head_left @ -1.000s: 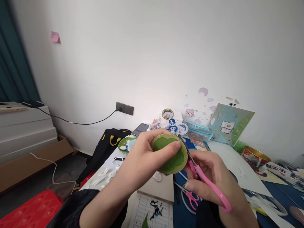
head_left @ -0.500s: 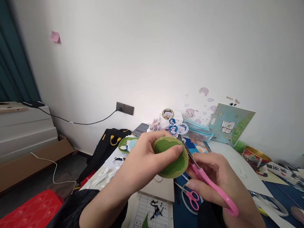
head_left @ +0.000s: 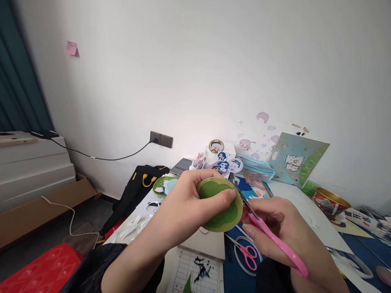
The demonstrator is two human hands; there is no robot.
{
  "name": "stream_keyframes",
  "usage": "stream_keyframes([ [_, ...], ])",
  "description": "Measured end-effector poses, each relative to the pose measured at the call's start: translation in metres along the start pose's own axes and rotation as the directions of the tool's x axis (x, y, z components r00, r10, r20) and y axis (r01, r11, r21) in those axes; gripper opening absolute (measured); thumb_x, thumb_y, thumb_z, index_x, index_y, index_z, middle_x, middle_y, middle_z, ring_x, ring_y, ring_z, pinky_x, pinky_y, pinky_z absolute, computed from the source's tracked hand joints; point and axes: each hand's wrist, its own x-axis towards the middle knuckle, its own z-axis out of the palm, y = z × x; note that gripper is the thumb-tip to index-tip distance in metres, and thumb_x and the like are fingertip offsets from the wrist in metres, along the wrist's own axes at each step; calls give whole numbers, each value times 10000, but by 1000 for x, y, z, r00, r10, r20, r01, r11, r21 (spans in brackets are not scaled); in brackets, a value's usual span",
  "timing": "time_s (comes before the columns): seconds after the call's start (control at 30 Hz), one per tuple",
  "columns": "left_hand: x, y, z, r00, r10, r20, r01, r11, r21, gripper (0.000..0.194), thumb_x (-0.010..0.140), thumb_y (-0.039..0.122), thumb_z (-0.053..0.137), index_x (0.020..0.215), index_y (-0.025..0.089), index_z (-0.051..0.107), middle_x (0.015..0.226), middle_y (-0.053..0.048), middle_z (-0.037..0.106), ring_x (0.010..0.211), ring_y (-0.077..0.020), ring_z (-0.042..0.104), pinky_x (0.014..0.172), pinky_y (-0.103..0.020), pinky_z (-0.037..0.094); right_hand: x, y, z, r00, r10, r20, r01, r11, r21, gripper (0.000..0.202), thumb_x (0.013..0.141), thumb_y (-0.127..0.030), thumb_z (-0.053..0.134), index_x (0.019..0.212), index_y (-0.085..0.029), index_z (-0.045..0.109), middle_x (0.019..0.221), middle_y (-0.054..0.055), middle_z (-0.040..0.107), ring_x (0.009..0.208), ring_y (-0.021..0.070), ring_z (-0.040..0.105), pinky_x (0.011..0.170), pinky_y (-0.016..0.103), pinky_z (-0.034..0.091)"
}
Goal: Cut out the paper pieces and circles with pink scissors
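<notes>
A round green paper piece (head_left: 218, 217) with a paler rim is pinched in my left hand (head_left: 186, 203), thumb on its front and fingers behind. My right hand (head_left: 275, 224) grips large pink-handled scissors (head_left: 275, 238), whose blades lie along the right edge of the green piece. How far the blades are parted is hard to tell. Below the hands, a smaller pair of pink scissors (head_left: 249, 254) rests on the blue surface. Dark scraps (head_left: 202, 268) lie on a gridded sheet (head_left: 180, 270) nearer to me.
White paper strips (head_left: 134, 228) lie on the left of the table. Behind are round stickers (head_left: 216, 146), a blue pouch (head_left: 256, 167) and a propped picture board (head_left: 297, 158). A gold-rimmed tin (head_left: 331, 199) stands right. A red stool (head_left: 39, 270) is at lower left.
The green piece has tilted and shifted slightly downward in my left hand. My right hand and the large scissors have moved very slightly.
</notes>
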Motion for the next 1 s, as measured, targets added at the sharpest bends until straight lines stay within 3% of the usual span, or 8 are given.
stream_keyframes([
  [0.37,1,0,0,1000,-1,10,1,1000,13,222,795,346,650,693,154,605,627,0,612,552,-113,534,483,-198,401,-3,3,0,999,50,14,-51,999,20,227,787,-162,492,610,-220,362,602,-62,235,531,110,227,457,254,193],
  [0.73,2,0,-1,1000,4,9,-4,1000,17,227,782,337,658,673,150,591,593,18,574,527,-94,496,461,-180,386,-3,6,-1,1000,14,6,-14,999,-38,180,772,-133,524,614,-201,471,545,-73,303,507,98,273,448,224,239],
  [1.0,2,-3,0,999,42,-1,-42,995,-91,185,800,334,663,740,165,619,638,29,604,559,-81,531,495,-152,420,-1,4,2,999,19,-47,-21,999,-32,221,763,-118,519,589,-207,415,541,-76,287,500,94,238,439,232,198],
])
